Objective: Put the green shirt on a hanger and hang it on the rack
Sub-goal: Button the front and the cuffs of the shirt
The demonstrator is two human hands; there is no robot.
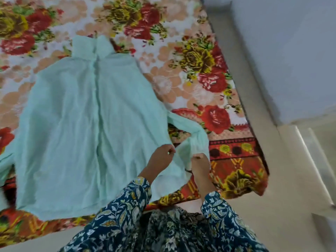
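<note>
A pale green shirt (87, 124) lies spread flat on the flowered bedspread, collar at the far end, hem toward me. Its right sleeve (190, 135) is bent back toward the hem. My left hand (161, 157) pinches the cloth at the sleeve's cuff end, fingers closed on it. My right hand (200, 164) grips the same cuff from the other side, a short gap apart from the left. The shirt's left sleeve runs off the frame's left edge. No hanger and no rack show in this view.
The red, yellow and peach flowered bedspread (209, 73) covers the bed, whose near edge and right corner (261, 186) are close to me. Beige floor (283, 206) and a pale wall (291, 42) lie to the right. My blue patterned sleeves fill the bottom.
</note>
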